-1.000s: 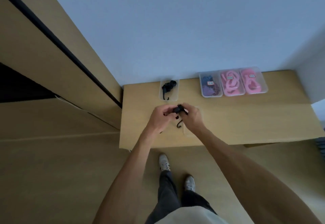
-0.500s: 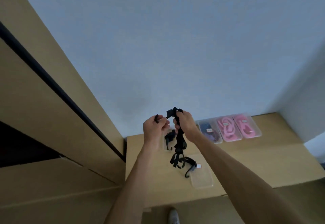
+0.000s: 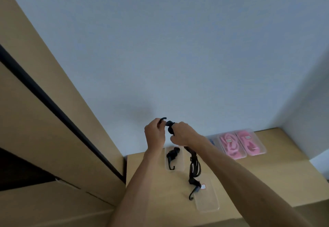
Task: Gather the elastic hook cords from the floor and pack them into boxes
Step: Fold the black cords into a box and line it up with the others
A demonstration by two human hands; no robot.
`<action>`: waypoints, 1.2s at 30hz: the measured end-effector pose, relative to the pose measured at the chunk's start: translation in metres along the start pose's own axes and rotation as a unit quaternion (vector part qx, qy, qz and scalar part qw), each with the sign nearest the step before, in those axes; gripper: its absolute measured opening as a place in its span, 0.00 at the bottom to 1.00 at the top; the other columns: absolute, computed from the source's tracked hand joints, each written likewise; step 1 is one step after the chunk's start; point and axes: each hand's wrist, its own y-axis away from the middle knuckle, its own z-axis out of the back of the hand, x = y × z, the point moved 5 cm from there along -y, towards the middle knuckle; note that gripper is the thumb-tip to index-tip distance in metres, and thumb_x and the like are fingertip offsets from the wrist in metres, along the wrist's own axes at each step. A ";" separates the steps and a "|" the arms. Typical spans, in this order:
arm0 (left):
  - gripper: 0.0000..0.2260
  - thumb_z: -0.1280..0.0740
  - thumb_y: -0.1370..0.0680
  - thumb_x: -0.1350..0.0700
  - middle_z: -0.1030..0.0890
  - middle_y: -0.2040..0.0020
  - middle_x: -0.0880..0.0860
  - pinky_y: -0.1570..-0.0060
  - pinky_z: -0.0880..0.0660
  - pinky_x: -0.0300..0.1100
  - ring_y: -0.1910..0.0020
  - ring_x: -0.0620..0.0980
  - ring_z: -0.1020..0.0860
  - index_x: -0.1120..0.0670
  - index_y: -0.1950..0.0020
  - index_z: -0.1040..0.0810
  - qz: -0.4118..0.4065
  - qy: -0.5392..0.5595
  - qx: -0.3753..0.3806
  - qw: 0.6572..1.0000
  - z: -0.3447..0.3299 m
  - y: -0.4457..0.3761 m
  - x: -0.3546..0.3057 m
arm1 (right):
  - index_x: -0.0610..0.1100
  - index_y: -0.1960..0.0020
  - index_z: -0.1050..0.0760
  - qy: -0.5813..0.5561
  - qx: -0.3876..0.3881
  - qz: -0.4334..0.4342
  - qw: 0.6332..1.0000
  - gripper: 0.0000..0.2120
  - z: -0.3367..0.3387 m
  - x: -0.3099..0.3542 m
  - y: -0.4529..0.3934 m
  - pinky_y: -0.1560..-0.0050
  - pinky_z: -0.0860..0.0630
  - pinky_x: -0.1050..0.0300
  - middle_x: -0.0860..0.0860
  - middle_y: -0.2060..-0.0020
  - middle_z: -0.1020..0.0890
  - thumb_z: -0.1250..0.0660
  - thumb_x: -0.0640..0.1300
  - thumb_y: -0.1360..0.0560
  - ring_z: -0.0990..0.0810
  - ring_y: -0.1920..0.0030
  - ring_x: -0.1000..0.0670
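We held the black hook cord (image 3: pixel 193 164) up above the wooden tabletop (image 3: pixel 249 182): our left hand (image 3: pixel 154 136) pinched its upper hook, our right hand (image 3: pixel 182 134) was curled around the bunched cord, and the rest hung down to an open clear box (image 3: pixel 207 200) near the front edge. A second clear box (image 3: pixel 175 159) further back contained another black cord. At the far right, against the wall, stood two boxes with pink cords (image 3: pixel 242 144). The small labels were too blurred to read. The table's right part offered free surface.
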 end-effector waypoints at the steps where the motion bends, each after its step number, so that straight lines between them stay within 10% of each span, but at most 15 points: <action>1: 0.06 0.33 0.22 0.64 0.19 0.67 0.51 0.65 0.27 0.38 0.67 0.49 0.22 0.60 0.55 0.16 0.000 -0.016 0.022 1.000 -0.006 -0.001 -0.002 | 0.44 0.66 0.37 0.016 -0.026 0.013 0.999 0.09 0.015 0.001 0.000 0.71 0.36 0.57 0.50 0.71 0.30 0.39 0.40 0.30 0.32 0.71 0.49; 6: 0.08 0.33 0.22 0.63 0.17 0.67 0.52 0.63 0.25 0.38 0.70 0.45 0.20 0.59 0.60 0.17 0.055 0.083 0.215 0.972 -0.034 -0.006 -0.024 | 0.46 0.54 0.28 -0.121 -0.093 0.071 0.986 0.06 0.078 -0.031 0.009 0.63 0.27 0.60 0.53 0.64 0.20 0.31 0.44 0.28 0.23 0.64 0.53; 10: 0.11 0.34 0.20 0.64 0.18 0.64 0.55 0.60 0.22 0.41 0.66 0.51 0.22 0.57 0.60 0.17 0.077 0.264 0.301 0.913 -0.045 -0.008 -0.059 | 0.42 0.59 0.23 -0.427 -0.060 0.088 0.898 0.05 0.103 -0.061 0.023 0.62 0.25 0.62 0.51 0.64 0.20 0.30 0.38 0.25 0.22 0.65 0.54; 15: 0.08 0.34 0.21 0.66 0.20 0.64 0.56 0.61 0.21 0.42 0.68 0.51 0.23 0.60 0.60 0.23 0.118 0.433 0.209 0.869 -0.060 -0.007 -0.094 | 0.39 0.54 0.24 -0.643 0.015 0.073 0.762 0.08 0.091 -0.064 0.030 0.62 0.27 0.52 0.44 0.64 0.23 0.40 0.39 0.21 0.28 0.69 0.47; 19: 0.08 0.30 0.23 0.66 0.18 0.65 0.55 0.60 0.20 0.39 0.65 0.49 0.18 0.59 0.61 0.22 0.143 0.421 0.024 0.895 -0.048 -0.015 -0.095 | 0.40 0.46 0.24 -0.567 0.021 0.024 0.823 0.20 0.078 -0.062 0.032 0.65 0.24 0.55 0.43 0.66 0.23 0.41 0.57 0.18 0.25 0.71 0.45; 24: 0.10 0.31 0.25 0.62 0.21 0.70 0.56 0.64 0.24 0.41 0.69 0.49 0.22 0.61 0.65 0.26 0.079 0.191 -0.148 0.967 -0.018 -0.013 -0.092 | 0.41 0.56 0.27 -0.345 0.022 0.069 0.936 0.10 0.087 -0.038 0.036 0.70 0.27 0.57 0.48 0.73 0.25 0.31 0.48 0.28 0.29 0.75 0.50; 29: 0.10 0.33 0.23 0.62 0.22 0.69 0.56 0.69 0.31 0.41 0.71 0.49 0.28 0.62 0.64 0.25 -0.001 0.010 -0.082 0.997 -0.003 -0.019 -0.103 | 0.46 0.67 0.27 -0.189 -0.164 0.154 0.956 0.11 0.140 -0.018 0.033 0.71 0.33 0.63 0.54 0.73 0.25 0.29 0.43 0.28 0.29 0.75 0.57; 36: 0.07 0.32 0.23 0.64 0.17 0.65 0.54 0.63 0.23 0.41 0.69 0.48 0.20 0.63 0.61 0.21 0.010 0.109 0.120 0.987 0.007 -0.025 -0.111 | 0.44 0.56 0.24 -0.372 -0.213 0.180 0.885 0.05 0.156 -0.023 0.031 0.67 0.26 0.56 0.43 0.66 0.19 0.28 0.39 0.27 0.23 0.69 0.47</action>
